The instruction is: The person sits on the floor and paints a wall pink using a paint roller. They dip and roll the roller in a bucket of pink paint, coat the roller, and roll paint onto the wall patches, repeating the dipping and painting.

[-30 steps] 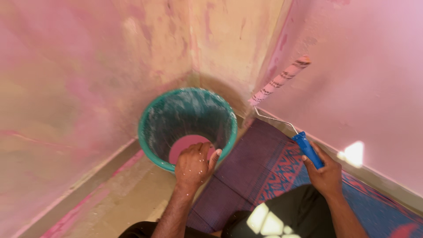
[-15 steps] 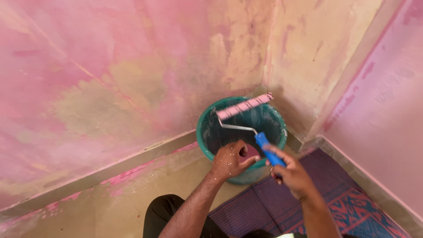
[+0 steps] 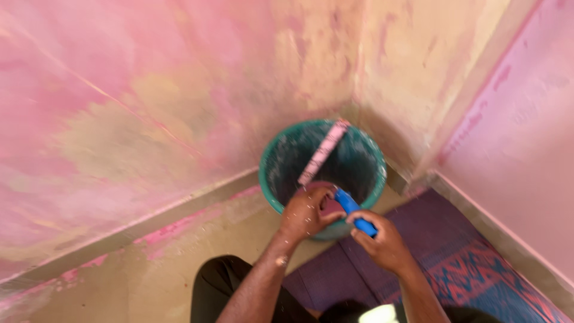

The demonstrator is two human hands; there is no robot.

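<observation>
1. The wall [image 3: 149, 107], pink and patchy, fills twelve o'clock.
2. The bucket [image 3: 272, 179], green, stands in the corner at one o'clock of the hands.
3. The left hand [image 3: 308, 212] grips the bucket's near rim.
4. The right hand [image 3: 382, 242] is clamped on the roller [image 3: 323, 152] by its blue handle; the roller reaches over the bucket.

We see no packages, labels, signs or screens anywhere in this view.
</observation>
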